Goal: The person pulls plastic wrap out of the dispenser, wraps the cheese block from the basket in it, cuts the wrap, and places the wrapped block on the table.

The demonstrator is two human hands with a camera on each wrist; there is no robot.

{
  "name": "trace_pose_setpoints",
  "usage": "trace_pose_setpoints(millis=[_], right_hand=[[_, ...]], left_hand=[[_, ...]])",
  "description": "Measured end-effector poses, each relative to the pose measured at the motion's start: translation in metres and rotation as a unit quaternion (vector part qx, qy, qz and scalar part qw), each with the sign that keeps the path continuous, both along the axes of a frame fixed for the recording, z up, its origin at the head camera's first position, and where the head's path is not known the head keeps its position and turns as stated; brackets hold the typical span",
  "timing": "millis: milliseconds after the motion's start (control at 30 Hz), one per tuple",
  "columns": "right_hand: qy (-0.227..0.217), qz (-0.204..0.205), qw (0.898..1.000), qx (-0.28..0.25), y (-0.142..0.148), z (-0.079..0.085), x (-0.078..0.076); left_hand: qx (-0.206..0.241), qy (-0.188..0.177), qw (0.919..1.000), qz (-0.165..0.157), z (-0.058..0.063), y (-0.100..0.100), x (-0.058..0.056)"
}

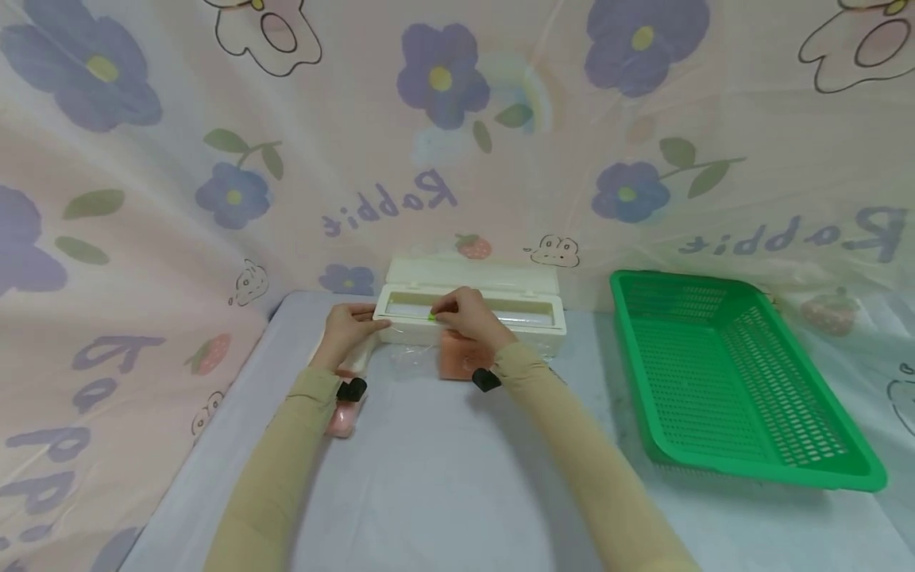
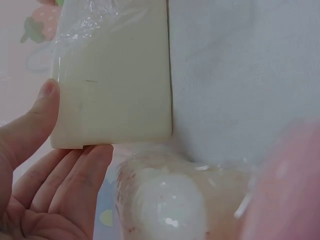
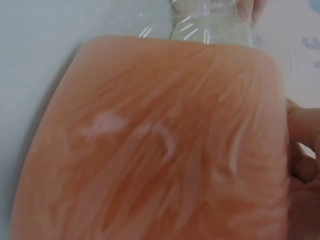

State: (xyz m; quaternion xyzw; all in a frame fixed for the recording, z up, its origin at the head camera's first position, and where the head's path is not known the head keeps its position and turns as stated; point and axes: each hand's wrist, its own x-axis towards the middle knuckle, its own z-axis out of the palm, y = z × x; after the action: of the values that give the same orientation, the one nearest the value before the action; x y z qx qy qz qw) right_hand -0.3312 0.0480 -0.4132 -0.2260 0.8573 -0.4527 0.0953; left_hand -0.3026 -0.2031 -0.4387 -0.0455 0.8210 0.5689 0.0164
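Note:
A white cling film dispenser (image 1: 468, 335) lies at the back of the table with its lid raised and a roll inside. My left hand (image 1: 346, 330) holds its left end; in the left wrist view the thumb (image 2: 46, 92) lies on one edge and the fingers touch the end face. Along the front rim, my right hand (image 1: 468, 314) pinches a small green slide cutter (image 1: 432, 317). Clear film hangs over the dispenser's front. Below the right hand stands an orange film-wrapped block (image 3: 165, 135), which hides most of that hand in the right wrist view.
A green plastic basket (image 1: 646, 397) stands on the right. Near the left wrist lie a pink wrapped item (image 1: 344, 419) and a clear-wrapped item with a white patch (image 2: 170, 205). A patterned curtain (image 1: 500, 183) closes off the back and left of the table (image 1: 429, 492).

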Motion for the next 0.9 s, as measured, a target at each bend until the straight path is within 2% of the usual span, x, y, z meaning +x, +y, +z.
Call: trace_pose_setpoints(millis=[233,467,667,900], right_hand=[[0.0,0.006,1.0,-0.013,0.013,-0.003,0.0],[0.021,0.004,1.0,0.022,0.033,-0.002,0.0],[0.022,-0.002,0.999,0.032,0.047,-0.003,-0.001],[0.026,0.005,0.999,0.046,0.055,0.0,0.001]], left_hand=[[-0.001,0.005,1.0,-0.006,0.001,0.001,0.001],[0.002,-0.005,1.0,-0.005,0.002,-0.001,0.001],[0.015,-0.012,0.9998,0.001,0.002,-0.003,0.0],[0.008,-0.016,0.9998,-0.001,0.002,-0.001,-0.001]])
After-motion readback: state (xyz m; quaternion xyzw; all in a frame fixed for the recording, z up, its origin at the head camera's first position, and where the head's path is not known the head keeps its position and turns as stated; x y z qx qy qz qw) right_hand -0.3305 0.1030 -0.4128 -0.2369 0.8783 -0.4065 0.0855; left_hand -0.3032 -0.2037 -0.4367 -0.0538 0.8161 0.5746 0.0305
